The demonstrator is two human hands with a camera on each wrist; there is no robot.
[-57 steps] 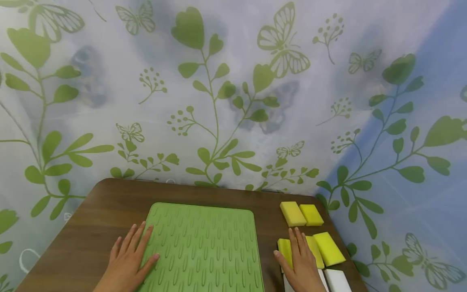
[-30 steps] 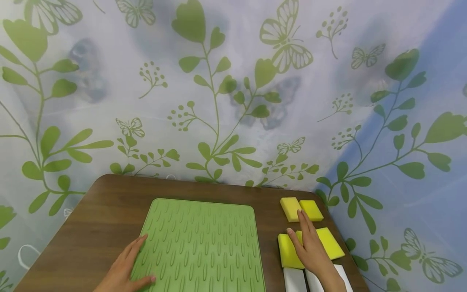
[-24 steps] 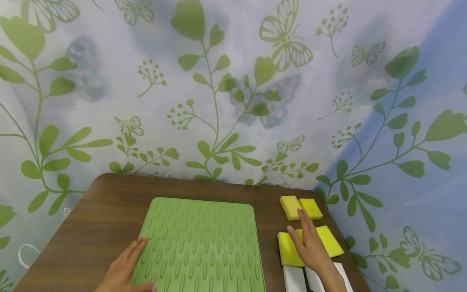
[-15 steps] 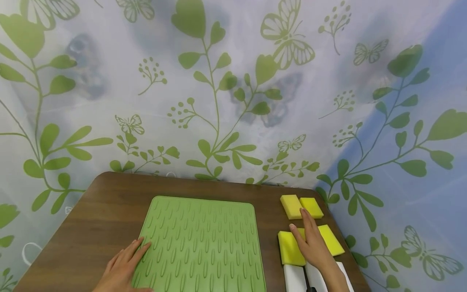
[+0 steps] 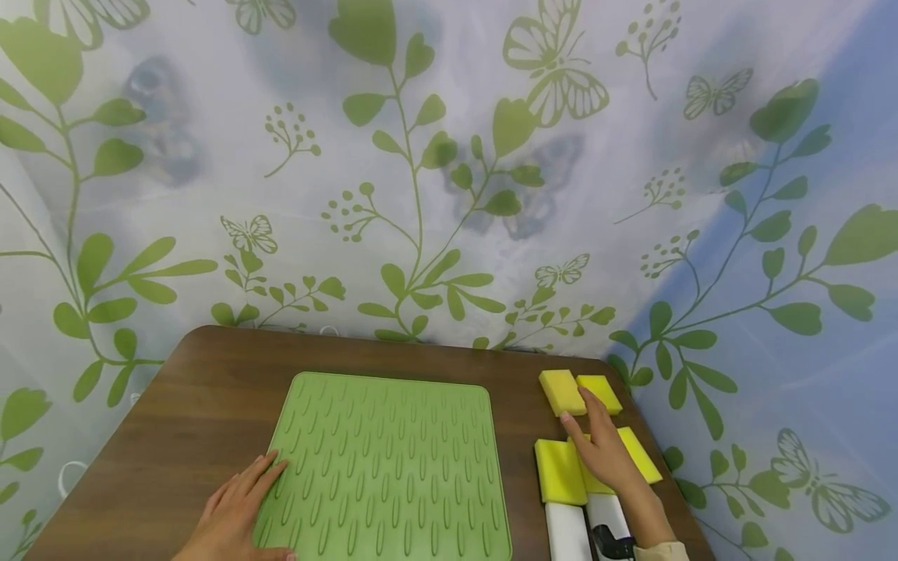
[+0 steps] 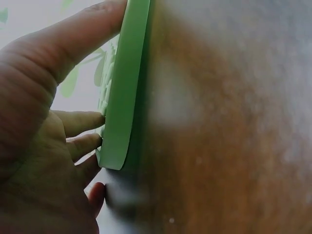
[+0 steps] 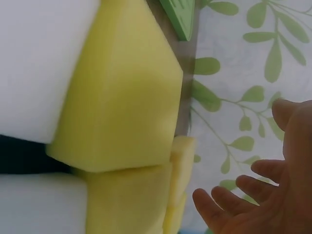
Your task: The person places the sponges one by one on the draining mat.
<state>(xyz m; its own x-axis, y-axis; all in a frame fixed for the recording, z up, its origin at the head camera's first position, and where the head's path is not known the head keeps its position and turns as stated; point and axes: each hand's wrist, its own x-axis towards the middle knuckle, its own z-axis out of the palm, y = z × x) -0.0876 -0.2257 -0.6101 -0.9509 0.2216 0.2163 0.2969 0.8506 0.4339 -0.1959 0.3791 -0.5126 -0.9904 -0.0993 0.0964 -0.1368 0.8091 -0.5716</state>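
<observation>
A green ridged mat [image 5: 386, 467] lies on the wooden table. My left hand [image 5: 231, 506] rests at its left edge with fingers extended; in the left wrist view, fingertips and thumb touch the mat's top [image 6: 119, 97]. My right hand [image 5: 606, 452] hovers over the sponges at the right with loosely bent fingers, holding nothing. Under and beside it are a yellow sponge [image 5: 560, 471], another yellow sponge [image 5: 638, 456] and a partly covered one. Farther back sit a pale yellow sponge [image 5: 561, 392] and a brighter yellow sponge [image 5: 599, 393]. In the right wrist view, the right hand [image 7: 263, 195] is apart from the sponges.
White blocks [image 5: 568, 534] stand nearest me at the right, in line with the yellow sponges. A black strap [image 5: 612, 543] is on my right wrist. Behind the brown table [image 5: 210, 389] hangs a curtain [image 5: 435, 195] with leaves and butterflies.
My right hand has moved forward over the sponges, away from the white blocks. My left hand has slid back slightly along the mat's left edge. The head view has tilted down a little.
</observation>
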